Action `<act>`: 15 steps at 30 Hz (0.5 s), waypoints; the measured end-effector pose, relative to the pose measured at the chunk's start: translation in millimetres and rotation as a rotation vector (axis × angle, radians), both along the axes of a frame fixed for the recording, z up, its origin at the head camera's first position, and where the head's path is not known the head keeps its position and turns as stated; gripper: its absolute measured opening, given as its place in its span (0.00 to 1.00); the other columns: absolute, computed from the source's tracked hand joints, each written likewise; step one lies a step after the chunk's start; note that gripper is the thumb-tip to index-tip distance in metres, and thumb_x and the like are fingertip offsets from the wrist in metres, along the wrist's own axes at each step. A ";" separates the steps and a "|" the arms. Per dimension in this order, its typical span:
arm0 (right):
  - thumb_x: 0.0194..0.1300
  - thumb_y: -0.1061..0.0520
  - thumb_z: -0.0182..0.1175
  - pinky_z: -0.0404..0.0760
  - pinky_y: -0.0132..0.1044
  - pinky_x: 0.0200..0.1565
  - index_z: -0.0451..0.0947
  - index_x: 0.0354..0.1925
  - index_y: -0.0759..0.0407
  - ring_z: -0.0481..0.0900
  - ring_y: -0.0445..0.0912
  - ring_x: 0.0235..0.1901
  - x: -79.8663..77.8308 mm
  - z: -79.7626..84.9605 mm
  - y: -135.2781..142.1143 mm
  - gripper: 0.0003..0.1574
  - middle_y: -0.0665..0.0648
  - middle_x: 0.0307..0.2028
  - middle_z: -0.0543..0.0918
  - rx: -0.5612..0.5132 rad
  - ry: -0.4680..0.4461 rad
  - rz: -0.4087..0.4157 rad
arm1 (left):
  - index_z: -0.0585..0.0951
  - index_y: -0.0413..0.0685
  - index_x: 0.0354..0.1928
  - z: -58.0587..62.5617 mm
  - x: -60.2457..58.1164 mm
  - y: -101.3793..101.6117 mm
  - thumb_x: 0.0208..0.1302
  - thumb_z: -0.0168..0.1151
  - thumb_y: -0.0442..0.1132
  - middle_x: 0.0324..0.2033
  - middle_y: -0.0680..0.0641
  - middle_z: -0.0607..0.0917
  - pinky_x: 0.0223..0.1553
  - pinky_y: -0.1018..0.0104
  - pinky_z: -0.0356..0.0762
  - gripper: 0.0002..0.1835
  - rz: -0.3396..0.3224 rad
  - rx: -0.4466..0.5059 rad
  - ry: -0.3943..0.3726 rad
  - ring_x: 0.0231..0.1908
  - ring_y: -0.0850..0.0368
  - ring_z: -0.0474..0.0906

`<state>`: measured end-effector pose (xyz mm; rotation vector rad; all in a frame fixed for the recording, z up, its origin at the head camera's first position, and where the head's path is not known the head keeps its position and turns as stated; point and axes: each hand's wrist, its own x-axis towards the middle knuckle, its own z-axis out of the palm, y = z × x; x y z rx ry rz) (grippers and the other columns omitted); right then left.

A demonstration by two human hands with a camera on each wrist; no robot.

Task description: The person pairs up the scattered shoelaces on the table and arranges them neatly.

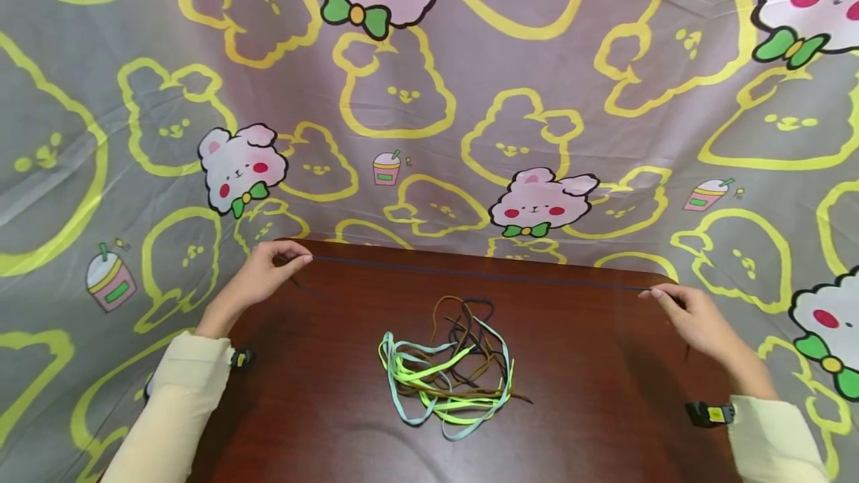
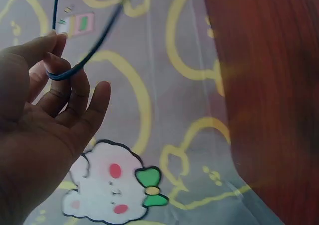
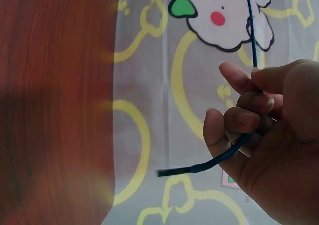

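Observation:
A thin dark blue shoelace stretches nearly straight between both hands, above the far part of the table. My left hand pinches it between thumb and forefinger; in the left wrist view the lace loops past the other fingers. At the other side my right hand pinches the lace near its end. In the right wrist view the lace's short tail hangs out below the curled fingers. A loose tangle of laces, in lime green, light blue, brown and dark colours, lies on the table between the hands.
The dark reddish-brown table meets a grey cloth with yellow outlines and cartoon animals along its back and sides. A black camera sits at the right wrist, another small camera at the left.

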<state>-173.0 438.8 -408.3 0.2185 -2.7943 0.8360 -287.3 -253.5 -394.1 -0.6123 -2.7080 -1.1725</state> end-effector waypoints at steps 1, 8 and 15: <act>0.82 0.53 0.47 0.64 0.35 0.28 0.84 0.50 0.64 0.67 0.40 0.21 -0.6 -1.5 3.3 0.21 0.47 0.26 0.77 0.009 0.004 -0.003 | 0.86 0.41 0.45 -2.2 -3.2 -1.5 0.74 0.62 0.43 0.37 0.44 0.86 0.35 0.65 0.76 0.12 0.004 -0.006 0.000 0.34 0.53 0.79; 0.82 0.55 0.45 0.67 0.34 0.28 0.83 0.49 0.67 0.66 0.38 0.20 -3.0 -12.1 21.9 0.23 0.60 0.37 0.85 0.048 -0.011 -0.028 | 0.85 0.37 0.45 -18.5 -20.4 -15.1 0.75 0.61 0.39 0.37 0.42 0.87 0.35 0.68 0.76 0.10 0.014 -0.028 0.023 0.34 0.50 0.81; 0.83 0.53 0.45 0.64 0.35 0.25 0.82 0.52 0.71 0.61 0.38 0.17 -2.1 -18.9 39.1 0.25 0.57 0.26 0.78 0.077 -0.067 -0.070 | 0.85 0.35 0.48 -23.1 -24.9 -24.1 0.76 0.58 0.38 0.38 0.39 0.88 0.36 0.65 0.77 0.12 0.020 -0.056 -0.002 0.37 0.49 0.83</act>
